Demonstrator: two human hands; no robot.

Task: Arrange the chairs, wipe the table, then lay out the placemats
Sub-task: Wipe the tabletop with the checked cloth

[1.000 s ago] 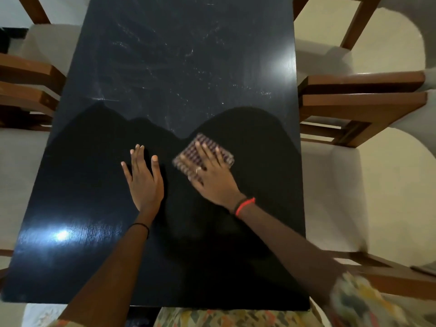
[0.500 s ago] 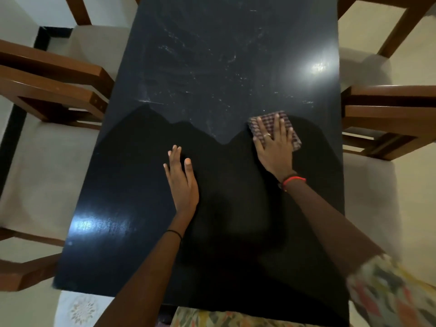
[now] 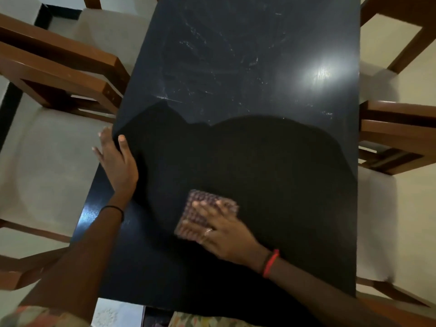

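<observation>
A long black table (image 3: 247, 67) fills the middle of the head view, with white smears on its far half. My right hand (image 3: 221, 230) lies flat with spread fingers on a folded checked cloth (image 3: 200, 208), pressing it onto the near part of the table. My left hand (image 3: 116, 159) rests on the table's left edge, thumb on top and fingers over the side. No placemats are in view.
Wooden chairs with pale cushions stand along both long sides: two on the left (image 3: 47, 149) (image 3: 70, 67) and two on the right (image 3: 396, 138) (image 3: 377, 220). Pale floor shows beyond them. A bright light reflection sits on the table's far right.
My right hand has dragged the cloth from the table's right side back toward me and to the left. My left hand has shifted from the tabletop to the left edge.
</observation>
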